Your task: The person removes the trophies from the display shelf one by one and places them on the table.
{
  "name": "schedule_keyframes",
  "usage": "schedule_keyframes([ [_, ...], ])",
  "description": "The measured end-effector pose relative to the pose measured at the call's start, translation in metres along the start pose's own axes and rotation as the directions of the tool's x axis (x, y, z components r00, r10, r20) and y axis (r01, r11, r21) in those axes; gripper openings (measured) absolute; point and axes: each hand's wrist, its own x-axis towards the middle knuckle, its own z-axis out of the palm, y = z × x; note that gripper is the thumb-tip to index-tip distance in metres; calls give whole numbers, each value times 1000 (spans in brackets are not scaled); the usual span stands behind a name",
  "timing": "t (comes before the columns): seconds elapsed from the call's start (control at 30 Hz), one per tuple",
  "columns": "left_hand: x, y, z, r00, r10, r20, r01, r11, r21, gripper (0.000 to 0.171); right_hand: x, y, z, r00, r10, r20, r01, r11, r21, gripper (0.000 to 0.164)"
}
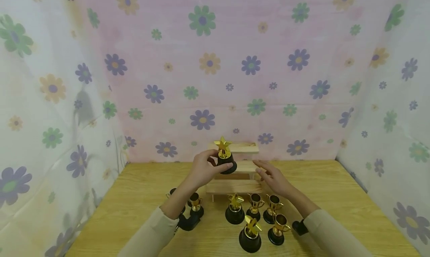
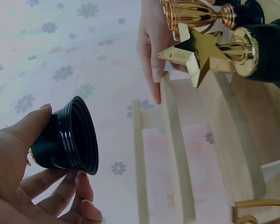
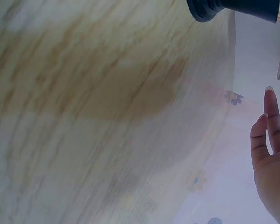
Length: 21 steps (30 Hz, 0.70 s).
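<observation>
My left hand (image 1: 202,170) grips a gold star trophy (image 1: 224,159) by its black base, holding it upright in front of the wooden stepped stand (image 1: 234,186). The left wrist view shows the hollow underside of that base (image 2: 82,135), with thumb and fingers round it. My right hand (image 1: 276,179) reaches to the stand's right end, fingers fairly straight and nothing held. In the left wrist view the right fingertips are right at the end of a wooden step (image 2: 175,140). The right wrist view shows only part of this hand (image 3: 273,172).
Before the stand are two more star trophies (image 1: 234,213) (image 1: 250,239) and several gold cups (image 1: 276,232) on black bases. More cups (image 1: 196,204) stand under my left forearm, partly hidden. Flowered cloth (image 1: 228,63) surrounds the wooden table (image 1: 151,182) at the back and sides.
</observation>
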Motion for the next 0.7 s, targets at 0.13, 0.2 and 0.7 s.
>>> schedule_keyframes([
  [0.13,-10,-4,-5,1000,-23,6,23,1000,0,67,1,2,-1,1000,-5,6,5,1000,-8,44],
  [0.2,-15,-7,-8,1000,-25,14,25,1000,10,68,1,2,-2,1000,-6,13,6,1000,-10,45],
  [0.7,-41,-16,-12,999,4,32,-5,1000,27,66,-2,4,-1,1000,-10,-4,10,999,-39,46],
])
